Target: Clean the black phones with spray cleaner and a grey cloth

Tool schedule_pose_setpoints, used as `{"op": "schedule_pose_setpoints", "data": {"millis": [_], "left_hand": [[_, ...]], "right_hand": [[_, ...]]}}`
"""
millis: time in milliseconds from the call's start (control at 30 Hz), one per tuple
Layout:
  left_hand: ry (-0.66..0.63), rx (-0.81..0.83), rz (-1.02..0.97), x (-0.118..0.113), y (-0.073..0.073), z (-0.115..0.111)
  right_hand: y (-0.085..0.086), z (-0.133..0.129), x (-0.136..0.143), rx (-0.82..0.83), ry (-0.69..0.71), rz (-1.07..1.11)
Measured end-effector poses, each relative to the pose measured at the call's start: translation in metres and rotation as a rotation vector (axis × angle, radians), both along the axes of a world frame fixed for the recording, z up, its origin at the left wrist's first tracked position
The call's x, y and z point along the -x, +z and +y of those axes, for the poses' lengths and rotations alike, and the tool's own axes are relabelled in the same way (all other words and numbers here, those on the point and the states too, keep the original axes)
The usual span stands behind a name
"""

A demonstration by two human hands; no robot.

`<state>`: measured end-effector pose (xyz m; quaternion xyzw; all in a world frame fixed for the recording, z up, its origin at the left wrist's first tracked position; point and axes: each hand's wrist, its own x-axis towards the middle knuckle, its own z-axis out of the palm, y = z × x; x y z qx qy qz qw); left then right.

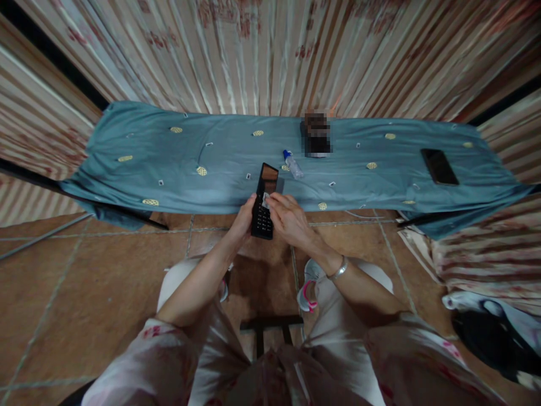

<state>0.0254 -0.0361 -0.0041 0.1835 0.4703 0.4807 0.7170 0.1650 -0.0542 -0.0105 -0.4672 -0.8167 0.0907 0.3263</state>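
Observation:
My left hand (244, 219) is closed on the lower left side of a black keypad phone (264, 219), tilted over the near edge of the cloth. The phone has a dark screen at its top and rows of keys below. Fingers of my right hand (291, 220) pinch a small white piece (265, 199), perhaps tissue or cloth, against the phone just below its screen. Beyond the hands lies a small clear bottle (295, 166) with a blue cap. A dark object (316, 135), blurred out, stands farther back.
A teal patterned cloth (228, 186) covers the narrow table. On its right side rests a black smartphone (439, 167). Striped curtains (253, 62) enclose the back and sides. A black bag-like item (486, 338) sits on the tiled floor at the lower right.

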Motion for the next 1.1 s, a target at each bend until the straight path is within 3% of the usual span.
{"op": "schedule_pose_setpoints", "data": {"millis": [367, 700, 1100], "left_hand": [[-0.009, -0.041, 0.016, -0.004, -0.010, -0.001], [0.077, 0.021, -0.031, -0.001, 0.004, 0.000], [0.065, 0.064, -0.038, 0.006, 0.006, 0.000]], "right_hand": [[0.001, 0.005, 0.008, -0.017, 0.035, 0.016], [0.005, -0.002, 0.012, 0.004, 0.107, 0.040], [0.013, -0.012, 0.020, 0.006, 0.175, 0.053]]}}
